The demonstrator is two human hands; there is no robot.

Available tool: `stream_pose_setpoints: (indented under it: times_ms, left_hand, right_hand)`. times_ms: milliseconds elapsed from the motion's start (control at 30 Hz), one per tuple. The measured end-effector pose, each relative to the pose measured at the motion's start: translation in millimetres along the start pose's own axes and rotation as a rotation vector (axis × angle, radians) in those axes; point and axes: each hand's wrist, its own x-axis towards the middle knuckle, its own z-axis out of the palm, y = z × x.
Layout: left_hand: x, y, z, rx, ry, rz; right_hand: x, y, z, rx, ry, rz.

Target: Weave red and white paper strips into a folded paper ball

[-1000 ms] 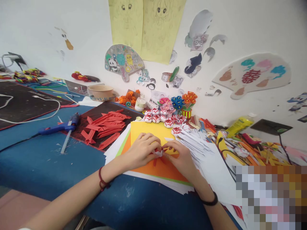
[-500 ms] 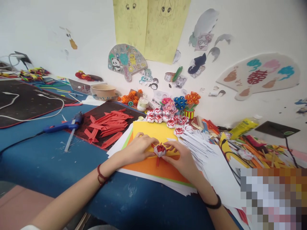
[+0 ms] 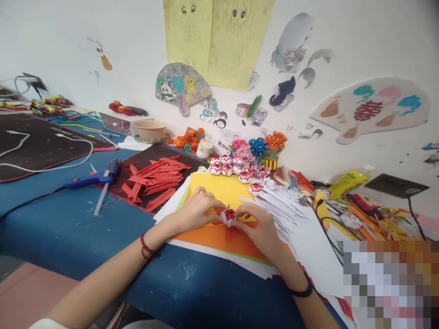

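A small paper flower (image 3: 228,216), white outside and red within, is held between my two hands over stacked coloured paper (image 3: 202,237). My left hand (image 3: 200,209) pinches its left side, and my right hand (image 3: 259,225) pinches its right side. Red paper strips stick out from the flower, one pointing down toward me. Behind it stand several finished red-and-white paper flowers (image 3: 245,176). Folded red paper strips (image 3: 156,179) lie heaped on a dark mat to the left, and white paper strips (image 3: 281,210) fan out to the right.
A blue glue gun (image 3: 91,179) with its cord rests on the blue table (image 3: 137,274) at left. Toward the wall are a beige bowl (image 3: 149,131), a white jar (image 3: 204,148) and small bouquets. Paper scraps and a yellow bottle (image 3: 350,182) crowd the right side.
The flower has turned and tilted slightly between my fingers. My right hand's fingers have closed in nearer to it, and my left fingers have shifted a little on its edge.
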Motion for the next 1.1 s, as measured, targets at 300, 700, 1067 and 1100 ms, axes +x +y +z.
stream_pose_setpoints:
  times_ms: [300,700,1067,1100]
  left_hand:
    - [1.5,2.7,2.9,0.019,0.014,0.008]
    - [-0.2,6.5,7.6,-0.005,0.054,-0.02]
    - [-0.1,7.4,13.8,-0.008,0.069,0.057]
    - [-0.1,7.2,13.9,-0.007,0.07,0.062]
  right_hand:
    - [-2.3,5.3,5.0,0.126,-0.009,0.096]
    - [1.6,10.0,-8.7,0.452,-0.19,0.174]
    - [1.7,16.5,-3.0,0.434,-0.191,0.196]
    - [2.0,18.7,-2.6,0.425,-0.193,0.185]
